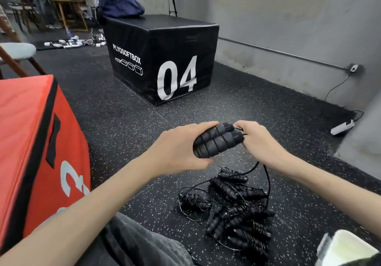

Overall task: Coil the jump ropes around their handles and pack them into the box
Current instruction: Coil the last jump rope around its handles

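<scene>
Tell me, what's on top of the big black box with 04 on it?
A dark blue bag sits on the black box, at its far end. Whatever is behind the bag is hidden.

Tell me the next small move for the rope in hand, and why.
Probably wind the first turn of cord around the paired handles. The left hand grips them side by side, still bare, the right hand pinches the cord at their ends, and the loose rope hangs down to the pile of coiled ropes on the floor.

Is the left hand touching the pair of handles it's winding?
Touching. The head view shows the left hand gripping the paired black handles, fingers wrapped around their lower end.
</scene>
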